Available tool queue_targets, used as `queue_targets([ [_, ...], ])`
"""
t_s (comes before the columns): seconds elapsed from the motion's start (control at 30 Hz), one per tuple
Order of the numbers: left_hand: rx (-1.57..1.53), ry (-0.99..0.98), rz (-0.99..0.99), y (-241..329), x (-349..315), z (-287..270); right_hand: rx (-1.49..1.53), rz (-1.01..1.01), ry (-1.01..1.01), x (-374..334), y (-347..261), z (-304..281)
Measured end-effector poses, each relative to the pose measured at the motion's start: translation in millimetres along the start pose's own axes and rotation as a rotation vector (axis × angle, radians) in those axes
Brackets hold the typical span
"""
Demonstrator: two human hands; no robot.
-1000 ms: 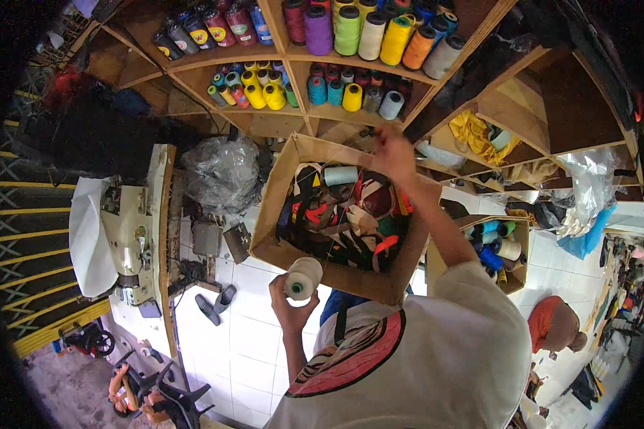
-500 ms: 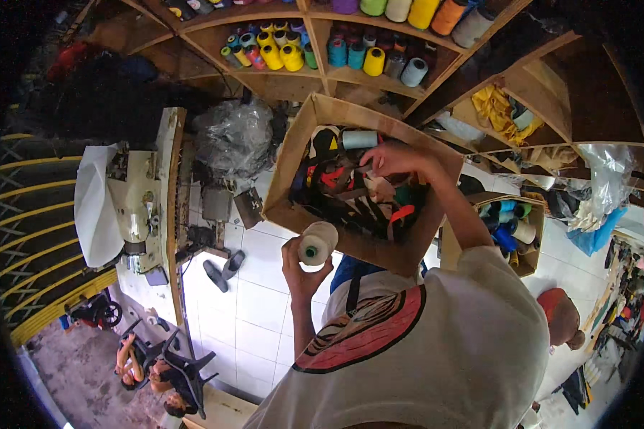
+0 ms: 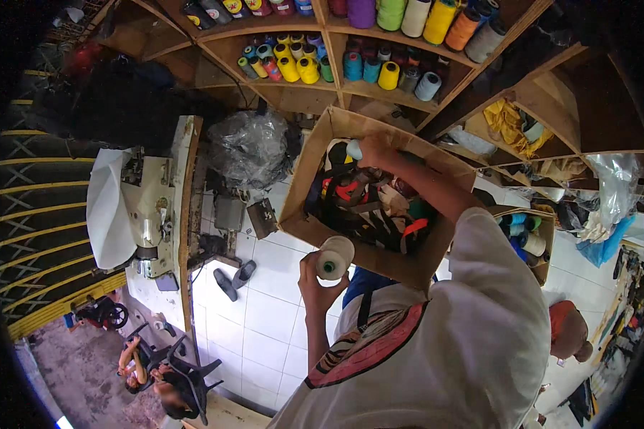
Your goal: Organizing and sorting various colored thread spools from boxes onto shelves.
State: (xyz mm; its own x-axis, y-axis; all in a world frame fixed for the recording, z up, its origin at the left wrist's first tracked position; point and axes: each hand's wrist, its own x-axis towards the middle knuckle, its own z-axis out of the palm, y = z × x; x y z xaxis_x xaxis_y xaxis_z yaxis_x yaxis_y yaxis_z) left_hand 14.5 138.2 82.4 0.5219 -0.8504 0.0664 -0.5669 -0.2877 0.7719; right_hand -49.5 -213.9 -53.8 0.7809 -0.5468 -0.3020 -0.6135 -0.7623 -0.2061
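My left hand (image 3: 318, 280) is closed round a white cone of thread (image 3: 338, 252), held beside the near left corner of a cardboard box (image 3: 304, 189). The cone's end with a small green centre faces up towards me. Inside the box my right hand (image 3: 378, 151) is at the far side, its fingers wrapped over a pale blue-grey spool of thread (image 3: 354, 149). Most of that spool is hidden by the hand. Below it lie dark straps and bits of fabric, with a red-orange piece (image 3: 414, 227) near the right wall.
Wooden shelves (image 3: 279, 87) of coloured thread cones stand behind the box. To the right sits a second box (image 3: 544, 250) of spools. A sewing machine (image 3: 150, 207) and a clear plastic bag (image 3: 247, 150) are on the left. Sandals (image 3: 235, 279) lie on the tiles; people sit lower left.
My right hand has moved onto the pale blue-grey spool, which was lying in plain view before, and closed over it. My left hand still holds the white cone. The whole view has shifted slightly.
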Motion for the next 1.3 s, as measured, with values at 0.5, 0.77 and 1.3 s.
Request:
queue_targets([
  [0.5, -0.041, -0.042, -0.07, 4, 9, -4, 0.4, 0.314, -0.046, 77, 64, -151],
  [0.77, -0.054, -0.051, -0.089, -4, 5, -2, 0.213, 0.502, 0.403, 109, 72, -81],
  [1.3, -0.1, -0.071, -0.13, 3, 8, -3, 0.16, 0.416, 0.545, 97, 58, -80],
])
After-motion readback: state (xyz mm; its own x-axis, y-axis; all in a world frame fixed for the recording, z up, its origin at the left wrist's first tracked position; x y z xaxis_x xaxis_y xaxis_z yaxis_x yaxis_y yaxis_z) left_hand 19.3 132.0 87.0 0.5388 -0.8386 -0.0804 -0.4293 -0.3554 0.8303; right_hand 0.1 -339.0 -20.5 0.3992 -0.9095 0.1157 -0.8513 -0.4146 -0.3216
